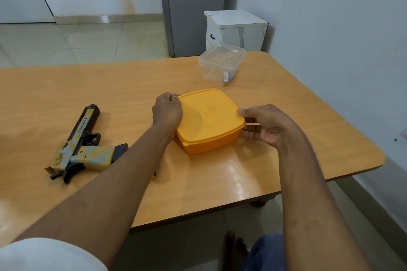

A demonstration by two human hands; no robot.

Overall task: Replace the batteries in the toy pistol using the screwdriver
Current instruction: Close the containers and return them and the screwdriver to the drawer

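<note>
Orange-yellow lidded box [209, 121], yellow-grey camo toy pistol [81, 147] with black parts, clear tub [221, 61], tan woodgrain table [88, 86], white cabinet [236, 28] were seen.

We count two hands, left hand [167, 110] and right hand [267, 125], one yellow box [209, 121] between them, one toy pistol [81, 145] left of them, one clear tub [221, 62] beyond.

Wood table [66, 86], glossy top, rounded corners. Orange box [211, 142] approx mid-table, sq w/ rounded corners, lid [209, 114] on, sits flat. Clear tub [220, 61] at 1 o'clock from it, near far edge, well apart, own lid on. White cabinet [240, 33] on floor [66, 42] past table at 1 o'clock, dark handle [212, 37] on its left face, chipped edges. Grey panel [193, 6] at 12, door or fridge, can't tell. Pale tiles 10-11 o'clock. White wall [330, 28] along 3 o'clock side.
</note>
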